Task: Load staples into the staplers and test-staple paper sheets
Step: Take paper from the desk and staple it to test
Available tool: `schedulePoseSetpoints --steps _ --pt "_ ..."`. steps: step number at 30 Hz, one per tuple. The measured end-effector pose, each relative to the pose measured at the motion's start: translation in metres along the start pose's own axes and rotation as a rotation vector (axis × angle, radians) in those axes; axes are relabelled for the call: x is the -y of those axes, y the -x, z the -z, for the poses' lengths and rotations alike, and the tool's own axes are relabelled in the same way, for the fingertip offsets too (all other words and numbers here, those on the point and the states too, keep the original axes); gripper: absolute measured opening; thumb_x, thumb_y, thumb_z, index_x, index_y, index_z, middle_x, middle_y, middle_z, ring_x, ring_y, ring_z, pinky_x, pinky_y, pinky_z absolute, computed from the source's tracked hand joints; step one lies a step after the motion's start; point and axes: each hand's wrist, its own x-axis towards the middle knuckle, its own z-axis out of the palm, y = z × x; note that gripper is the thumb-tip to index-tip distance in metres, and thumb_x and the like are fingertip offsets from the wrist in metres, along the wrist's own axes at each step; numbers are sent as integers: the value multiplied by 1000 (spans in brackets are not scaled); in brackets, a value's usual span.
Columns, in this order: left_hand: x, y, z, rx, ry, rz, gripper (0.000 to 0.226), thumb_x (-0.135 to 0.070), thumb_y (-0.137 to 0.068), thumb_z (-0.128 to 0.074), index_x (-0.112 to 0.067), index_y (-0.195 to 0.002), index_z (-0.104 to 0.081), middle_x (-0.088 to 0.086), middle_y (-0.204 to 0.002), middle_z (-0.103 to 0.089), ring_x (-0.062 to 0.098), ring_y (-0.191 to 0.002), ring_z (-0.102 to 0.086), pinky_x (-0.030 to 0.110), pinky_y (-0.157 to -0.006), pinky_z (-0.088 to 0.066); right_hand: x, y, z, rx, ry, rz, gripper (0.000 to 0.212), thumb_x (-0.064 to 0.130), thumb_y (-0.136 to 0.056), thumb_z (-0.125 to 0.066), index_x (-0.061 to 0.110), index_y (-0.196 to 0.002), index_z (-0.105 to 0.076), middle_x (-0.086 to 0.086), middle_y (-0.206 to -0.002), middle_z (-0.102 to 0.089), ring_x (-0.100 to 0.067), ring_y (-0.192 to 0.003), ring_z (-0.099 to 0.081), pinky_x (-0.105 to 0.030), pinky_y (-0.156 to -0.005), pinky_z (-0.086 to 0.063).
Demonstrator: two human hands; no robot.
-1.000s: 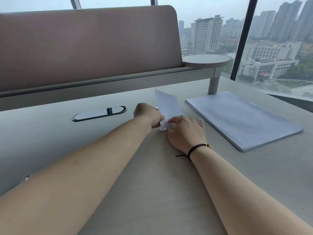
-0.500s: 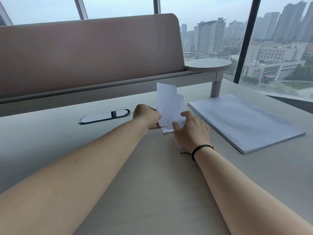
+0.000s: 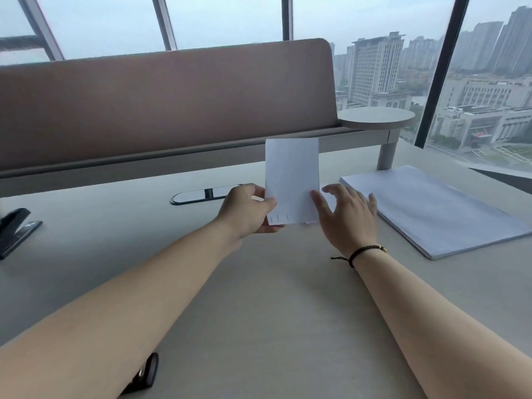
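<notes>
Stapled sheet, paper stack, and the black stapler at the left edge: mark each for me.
stapled sheet [image 3: 292, 174], head view, middle of its upright face.
paper stack [image 3: 437, 208], head view, centre of the top sheet.
black stapler [image 3: 13, 226], head view, on its raised arm.

No legible text, label, brand, number or sign appears in the head view. The folded paper [image 3: 292, 180] carries three short staple marks at its lower left corner; these are not characters. The paper stack [image 3: 431, 208] at the right edge of the table [image 3: 273, 312] shows a blank top sheet. The black stapler [image 3: 14, 228] at the left edge of the table shows no readable marking. The buildings [image 3: 377, 70] outside the window are too distant and hazy for any signage to be read.
</notes>
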Motion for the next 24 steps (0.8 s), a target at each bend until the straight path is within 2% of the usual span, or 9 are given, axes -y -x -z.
schedulePoseSetpoints --steps 2,4,6,8,13,16,18,20,24 --pt "1 28 23 4 14 -18 21 -10 -93 -62 3 -108 -57 22 -101 -72 35 -79 -76 42 -70 -64 12 12 7 -5 -91 123 47 63 -91 -40 27 -103 -68 5 -115 -67 -19 -118 -56 -43 -112 -31" --pt "3 56 48 -4 14 -35 20 -11 -93 -62 2 -108 -58 21 -99 -73 35 -80 -76 39 -68 -63 35 29 13 38 -271 142 34 56 -89 -54 26 -85 -71 5 -101 -69 -16 -99 -62 -35 -88 -45" --pt "7 80 73 -15 16 -54 17 -11 -93 -63 -2 -106 -60 21 -96 -74 34 -80 -76 38 -66 -63 68 50 18 183 -580 41 27 41 -87 -67 24 -66 -64 3 -76 -62 -15 -69 -56 -28 -65 -40" --pt "10 101 98 -36 9 -68 12 -12 -92 -65 -4 -101 -62 21 -93 -74 31 -81 -75 35 -64 -63 96 71 20 366 -876 -72 29 25 -86 -72 12 -63 -60 -7 -67 -51 -19 -58 -42 -29 -55 -31" --pt "29 144 155 -49 -114 -107 9 -18 -91 -67 -11 -92 -62 0 -66 -73 17 -61 -70 34 -64 -61 133 122 18 597 -957 -116 18 5 -85 -69 -12 -87 -68 -18 -74 -55 -19 -54 -40 -30 -50 -29" --pt "57 166 177 10 -369 -138 12 -27 -90 -68 -17 -93 -65 -1 -78 -77 18 -70 -71 32 -73 -54 142 137 19 569 -932 -233 28 7 -82 -71 -19 -90 -64 -20 -72 -54 -21 -50 -38 -33 -52 -31" --pt "76 180 186 44 -434 -154 12 -32 -90 -67 -20 -88 -69 -8 -78 -75 9 -69 -65 27 -74 -49 146 147 20 574 -908 -306 27 5 -82 -72 -18 -92 -65 -20 -71 -56 -22 -49 -41 -31 -50 -36" --pt "92 192 190 29 -444 -176 22 -37 -92 -63 -20 -80 -69 -21 -57 -61 0 -55 -51 23 -62 -41 148 159 22 609 -875 -347 17 2 -83 -70 -12 -94 -69 -17 -68 -57 -20 -47 -45 -29 -48 -41" --pt "110 213 198 -13 -417 -185 31 -43 -96 -54 -24 -73 -62 -21 -46 -47 0 -48 -40 23 -55 -35 146 179 25 659 -781 -323 14 1 -82 -73 3 -96 -74 -12 -72 -65 -18 -47 -49 -32 -55 -46"
